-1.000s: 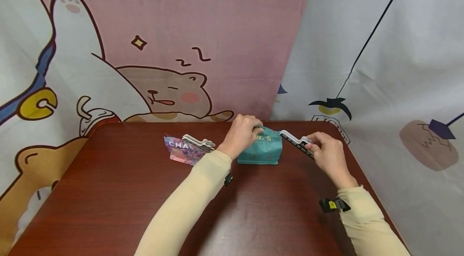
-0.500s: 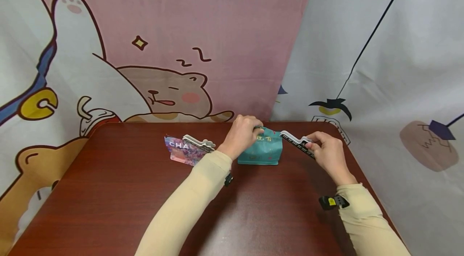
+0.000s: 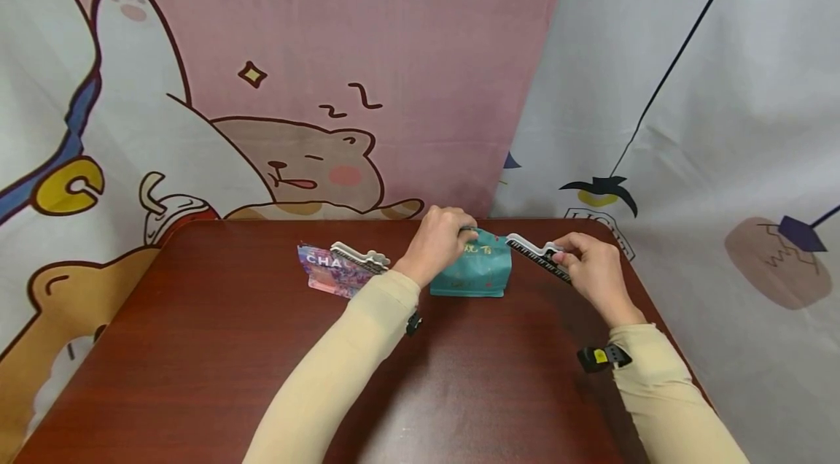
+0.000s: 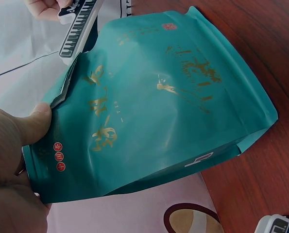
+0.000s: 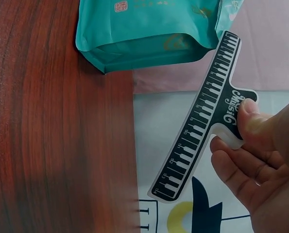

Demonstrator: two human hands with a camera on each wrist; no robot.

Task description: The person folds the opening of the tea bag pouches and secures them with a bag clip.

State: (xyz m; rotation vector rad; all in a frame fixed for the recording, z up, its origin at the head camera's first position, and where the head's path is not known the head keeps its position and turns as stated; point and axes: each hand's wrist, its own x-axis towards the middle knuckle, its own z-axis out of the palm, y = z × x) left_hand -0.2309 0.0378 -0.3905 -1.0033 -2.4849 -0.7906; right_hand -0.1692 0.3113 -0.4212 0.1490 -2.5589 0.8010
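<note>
A teal pouch bag (image 3: 474, 276) with gold lettering stands at the back of the table. My left hand (image 3: 436, 245) grips its top edge, and in the left wrist view the thumb (image 4: 37, 121) presses on the folded rim. My right hand (image 3: 596, 271), right of the bag, pinches the handle of a long clip (image 5: 195, 124) printed with piano keys and the word "Music". The clip slants up toward the bag, and its upper end overlaps the bag's top corner in the right wrist view. Its bar lies along no part of the bag.
Left of the teal bag lies a purple-pink bag (image 3: 324, 276) lettered "CHA", with a white-edged clip (image 3: 359, 258) along its top. The brown table (image 3: 216, 347) ends at a cartoon-printed curtain (image 3: 426, 84) behind and to the right.
My right hand has shifted very slightly upward with the piano-key clip. The left hand and both bags hold practically the same places.
</note>
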